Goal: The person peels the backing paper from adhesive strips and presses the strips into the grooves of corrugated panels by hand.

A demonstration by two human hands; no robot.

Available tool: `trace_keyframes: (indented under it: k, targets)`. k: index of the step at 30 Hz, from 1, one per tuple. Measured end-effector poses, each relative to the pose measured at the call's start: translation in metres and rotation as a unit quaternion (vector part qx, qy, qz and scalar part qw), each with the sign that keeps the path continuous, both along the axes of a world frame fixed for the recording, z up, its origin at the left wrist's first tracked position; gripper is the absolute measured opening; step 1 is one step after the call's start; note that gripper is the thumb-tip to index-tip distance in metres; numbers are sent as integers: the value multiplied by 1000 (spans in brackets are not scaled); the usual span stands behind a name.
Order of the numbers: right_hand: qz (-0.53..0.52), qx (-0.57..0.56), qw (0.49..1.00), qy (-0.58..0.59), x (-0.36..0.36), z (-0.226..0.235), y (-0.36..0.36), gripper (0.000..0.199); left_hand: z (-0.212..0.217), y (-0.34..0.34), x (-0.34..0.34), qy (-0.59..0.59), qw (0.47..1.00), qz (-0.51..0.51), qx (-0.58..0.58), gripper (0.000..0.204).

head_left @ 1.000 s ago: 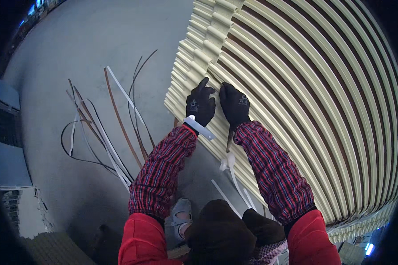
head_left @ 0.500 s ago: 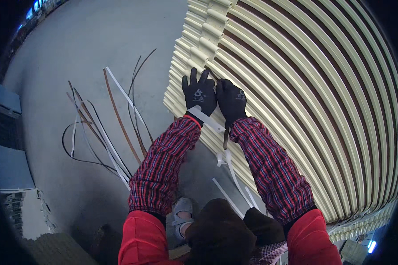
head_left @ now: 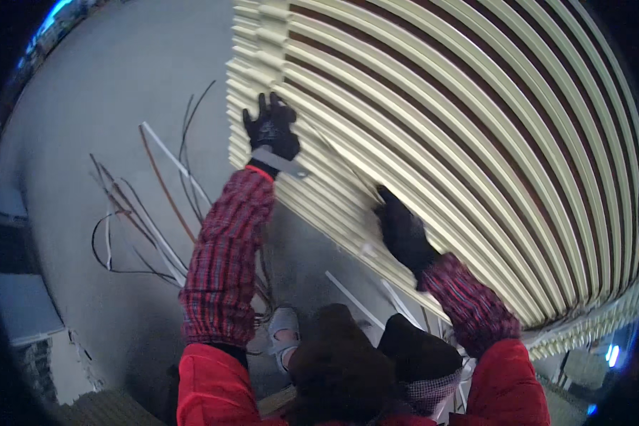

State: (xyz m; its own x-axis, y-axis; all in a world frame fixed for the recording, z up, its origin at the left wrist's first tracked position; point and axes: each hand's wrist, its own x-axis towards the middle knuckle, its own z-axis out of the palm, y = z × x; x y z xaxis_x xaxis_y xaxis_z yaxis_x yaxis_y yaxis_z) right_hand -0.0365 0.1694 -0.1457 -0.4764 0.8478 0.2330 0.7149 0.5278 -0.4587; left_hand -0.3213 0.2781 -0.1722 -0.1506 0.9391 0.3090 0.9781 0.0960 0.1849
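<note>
A person in black gloves and plaid sleeves leans over a large slatted panel [head_left: 476, 142] of pale ribs lying on a grey floor [head_left: 106, 106]. The left hand [head_left: 271, 129] rests flat, fingers spread, on the panel's near left edge, with a flat grey strip [head_left: 280, 162] lying across its wrist. The right hand [head_left: 403, 233] presses on the ribs along the near edge, well apart from the left. Thin loose strips [head_left: 156, 206], white, brown and black, lie scattered on the floor just beside the panel's left edge.
</note>
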Motion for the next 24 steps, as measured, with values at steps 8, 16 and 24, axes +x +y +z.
trace_keyframes:
  k: [8,16,24]
  targets:
    - [-341,156,901,-218,276,19,-127,26,-41,24,16,-262,938,-72,214,64]
    - [-385,153,894,-170,283,2,-124,31,-96,-27,204,-244,947,33,204,88]
    - [-335,148,921,-133,275,19,-125,32,1,-184,351,-208,887,-412,17,87]
